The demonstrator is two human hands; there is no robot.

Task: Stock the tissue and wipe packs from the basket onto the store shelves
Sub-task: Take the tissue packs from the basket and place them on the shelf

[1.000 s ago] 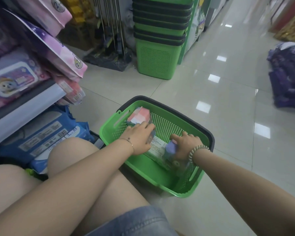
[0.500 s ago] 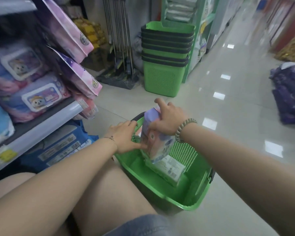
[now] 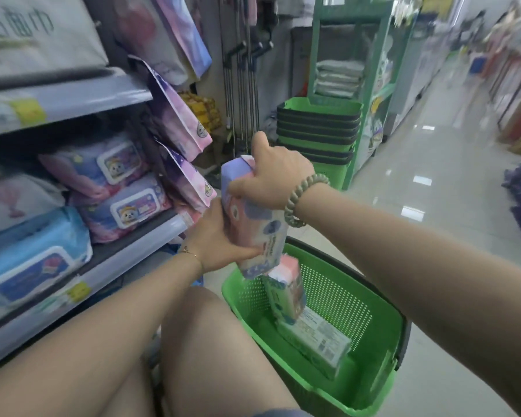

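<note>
head cam, only one view here. both hands are on the same wipe pack (image 3: 253, 224), held up in the air about dead centre. the right hand (image 3: 275, 173) clamps over the top end with fingers and thumb curled round it, and there's a bead bracelet (image 3: 301, 200) on that wrist. the left hand (image 3: 217, 239) grips the lower half from the 9 o'clock side, thumb wrapped across the front. the pack is tilted, top leaning toward 11 o'clock, and its bottom corner hangs over the far-left corner of the basket (image 3: 340, 299).

the basket sits on the floor at 5 o'clock from the pack. inside, a pink-topped pack (image 3: 286, 290) stands on end near the far-left wall, and a flat pack (image 3: 316, 338) lies on the bottom beside it. bare green bottom shows toward the near edge.

the shelf edge (image 3: 133, 260) runs from 8 o'clock up to centre, and its end corner is just beside the left hand. two pink-purple wipe packs (image 3: 124, 206) are stacked at that end, with a blue pack (image 3: 36, 257) further along at 8 o'clock and a dark gap above them. hanging pouches (image 3: 178, 127) stick out past the shelf end at 10 o'clock, near the held pack's top. a stack of green baskets (image 3: 319, 130) sits at 1 o'clock, well apart. shiny tile floor (image 3: 433, 206) lies open from 2 to 4 o'clock. a bare knee (image 3: 211, 341) at 6 o'clock is just beside the basket.
</note>
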